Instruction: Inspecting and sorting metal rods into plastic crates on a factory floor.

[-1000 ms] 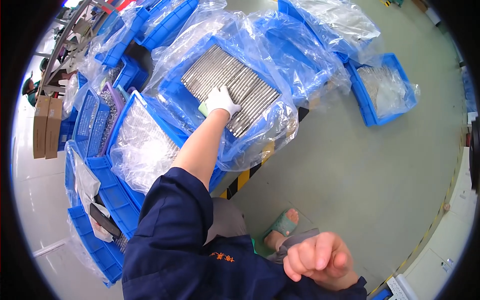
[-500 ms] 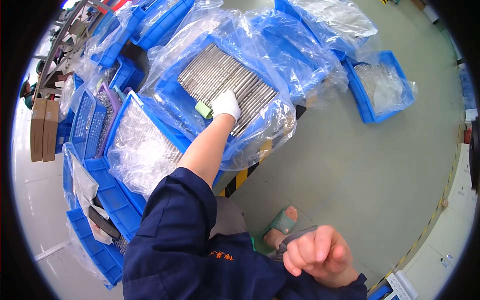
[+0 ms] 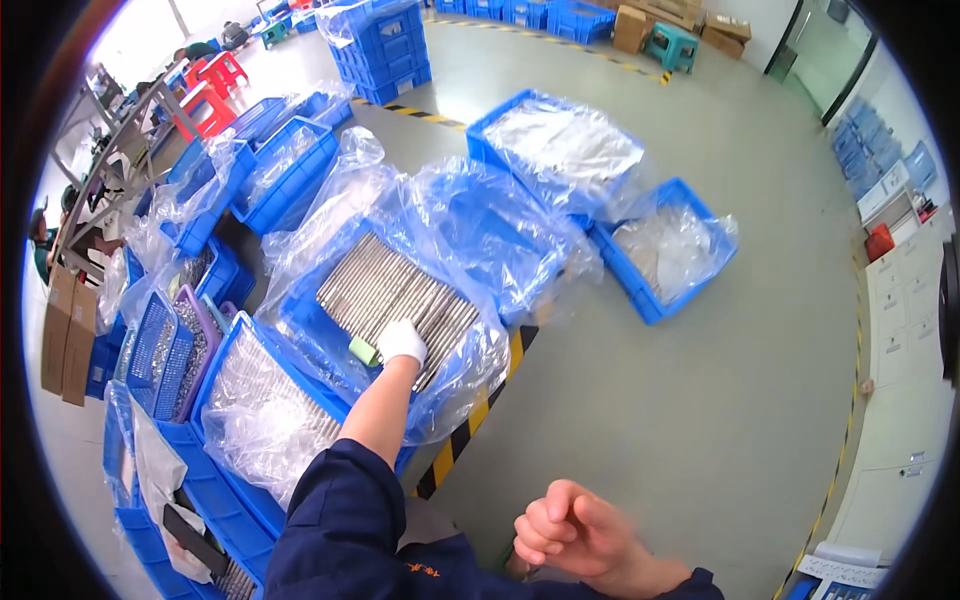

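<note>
In a white glove, my left hand [image 3: 402, 343] rests at the near edge of a layer of thin metal rods [image 3: 385, 285]. The rods lie side by side in a blue bin [image 3: 300, 310] lined with clear plastic. Its fingers are mostly hidden, so I cannot tell whether they grip a rod. Right beside the glove sits a small light-green block or roll [image 3: 363, 350]. My bare right hand [image 3: 570, 532] is held over the floor at the lower right, with its fingers curled in and nothing visible in them.
Left of the rods stands another bin of plastic-covered rods [image 3: 265, 400], near blue [image 3: 160, 345] and purple baskets of small parts. A bin with a clear bag [image 3: 665, 250] sits to the right. Black-yellow tape [image 3: 470, 425] marks the floor; white cabinets [image 3: 905, 400] line the right side.
The view has tilted up, showing more of the room: stacked bins, stools and a doorway. My left hand stays at the rods beside the green piece. My right hand's fingers are more curled in.
</note>
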`<state>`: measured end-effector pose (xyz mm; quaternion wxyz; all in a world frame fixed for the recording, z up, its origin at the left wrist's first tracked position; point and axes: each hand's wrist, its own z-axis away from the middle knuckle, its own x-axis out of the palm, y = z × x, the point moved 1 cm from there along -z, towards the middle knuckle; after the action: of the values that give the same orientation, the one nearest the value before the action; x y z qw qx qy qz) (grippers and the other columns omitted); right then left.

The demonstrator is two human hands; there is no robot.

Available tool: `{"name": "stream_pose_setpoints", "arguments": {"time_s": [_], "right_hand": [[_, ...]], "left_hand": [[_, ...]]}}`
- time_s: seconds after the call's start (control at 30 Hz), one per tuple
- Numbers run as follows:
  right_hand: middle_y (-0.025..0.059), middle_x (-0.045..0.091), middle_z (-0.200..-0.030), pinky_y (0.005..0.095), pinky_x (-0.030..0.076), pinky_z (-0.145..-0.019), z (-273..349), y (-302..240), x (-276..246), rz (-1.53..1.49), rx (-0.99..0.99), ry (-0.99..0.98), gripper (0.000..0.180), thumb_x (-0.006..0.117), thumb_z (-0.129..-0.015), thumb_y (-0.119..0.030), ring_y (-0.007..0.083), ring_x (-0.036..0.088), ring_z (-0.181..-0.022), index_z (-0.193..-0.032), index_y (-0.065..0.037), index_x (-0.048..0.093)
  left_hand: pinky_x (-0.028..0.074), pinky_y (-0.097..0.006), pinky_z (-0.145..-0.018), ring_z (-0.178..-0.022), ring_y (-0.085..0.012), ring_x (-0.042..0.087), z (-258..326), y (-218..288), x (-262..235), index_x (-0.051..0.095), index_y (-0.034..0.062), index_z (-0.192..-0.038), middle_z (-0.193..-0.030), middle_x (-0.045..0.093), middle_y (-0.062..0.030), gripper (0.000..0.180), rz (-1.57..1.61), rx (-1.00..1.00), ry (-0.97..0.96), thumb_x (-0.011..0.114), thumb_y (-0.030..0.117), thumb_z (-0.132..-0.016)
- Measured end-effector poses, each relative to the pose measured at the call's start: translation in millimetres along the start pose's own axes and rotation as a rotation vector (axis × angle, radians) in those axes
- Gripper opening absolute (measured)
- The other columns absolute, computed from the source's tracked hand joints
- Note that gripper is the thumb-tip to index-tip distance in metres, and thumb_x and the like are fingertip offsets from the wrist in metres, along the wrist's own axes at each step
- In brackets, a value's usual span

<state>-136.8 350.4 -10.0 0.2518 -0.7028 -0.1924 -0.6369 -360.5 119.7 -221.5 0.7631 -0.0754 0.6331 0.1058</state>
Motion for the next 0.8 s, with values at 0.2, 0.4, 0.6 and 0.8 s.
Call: {"name": "stream_pose_setpoints", "arguments": {"time_s": [0.2, 0.4, 0.6, 0.8], "right_hand": [[-0.0019, 0.034, -0.062, 0.0291, 0.037, -0.066, -2.7, 0.3, 3.5, -0.021, -0.005, 0.020, 0.022, 0.041, -0.088, -0.028, 0.0121, 0.038, -0.063, -0.093, -0.009, 0.051], [-0.0009, 0.035, -0.061, 0.0290, 0.037, -0.063, -9.6, -0.4, 10.6, 0.065, 0.031, 0.190, 0.023, 0.038, -0.089, -0.025, 0.0123, 0.038, -0.062, -0.088, -0.007, 0.052], [0.0005, 0.039, -0.061, 0.0301, 0.040, -0.064, -19.5, 19.5, 13.9, 0.269, 0.181, 0.373, 0.025, 0.041, -0.088, -0.023, 0.0136, 0.044, -0.063, -0.086, -0.001, 0.053], [0.0015, 0.042, -0.060, 0.0292, 0.042, -0.061, -34.7, 52.5, 14.9, 0.403, 0.217, 0.221, 0.021, 0.040, -0.088, -0.018, 0.0131, 0.046, -0.060, -0.088, 0.000, 0.052]], "left_hand": [[0.046, -0.036, -0.073, -0.084, -0.0291, 0.059, -7.2, -7.6, -14.1, 0.062, 0.0044, -0.083, -0.087, 0.060, -0.0174, 0.021, 0.091, -0.010, -0.059, 0.054, 0.018, -0.069], [0.044, -0.037, -0.079, -0.090, -0.0304, 0.057, -2.8, -7.3, -32.8, 0.056, 0.0034, -0.094, -0.096, 0.058, -0.0191, 0.026, 0.109, -0.057, -0.140, 0.049, 0.016, -0.073], [0.044, -0.037, -0.079, -0.092, -0.0306, 0.056, 15.7, -30.6, -82.8, 0.061, 0.0044, -0.091, -0.096, 0.058, -0.0188, 0.026, 0.098, 0.005, -0.147, 0.048, 0.017, -0.073], [0.046, -0.034, -0.065, -0.071, -0.0294, 0.058, 105.8, -76.2, -182.3, 0.058, 0.0030, -0.083, -0.078, 0.060, -0.0184, 0.024, 0.593, 0.102, -0.070, 0.051, 0.019, -0.067]]}}
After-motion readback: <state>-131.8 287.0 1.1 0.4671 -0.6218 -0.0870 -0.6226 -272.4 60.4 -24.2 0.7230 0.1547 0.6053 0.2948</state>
